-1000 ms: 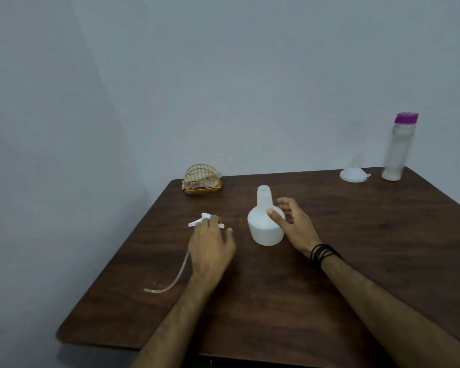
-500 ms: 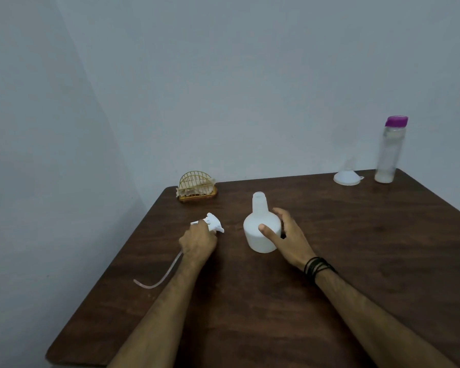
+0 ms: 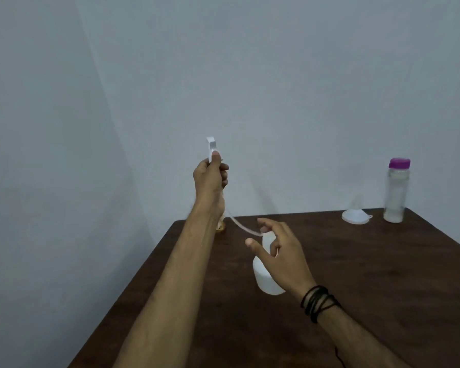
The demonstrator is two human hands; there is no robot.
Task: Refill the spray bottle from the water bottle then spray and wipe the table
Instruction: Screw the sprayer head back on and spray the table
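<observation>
My left hand (image 3: 210, 179) is raised above the table's far edge, shut on the white spray head (image 3: 211, 146). Its thin clear tube (image 3: 239, 225) hangs down and curves toward the neck of the white spray bottle (image 3: 263, 277). The bottle stands uncapped on the dark wooden table (image 3: 356, 274). My right hand (image 3: 284, 256) hovers against the bottle's neck and right side with fingers spread, hiding the neck. The water bottle (image 3: 396, 192), clear with a purple cap, stands at the far right corner.
A white funnel (image 3: 355, 215) lies mouth down just left of the water bottle. A small wicker basket (image 3: 221, 228) at the far left of the table is mostly hidden behind my left forearm. Grey walls close the left and back sides.
My left hand has lifted the spray head off the table and raised it high, the tube trailing to the bottle. My right hand has loosened from the bottle's body and spread its fingers.
</observation>
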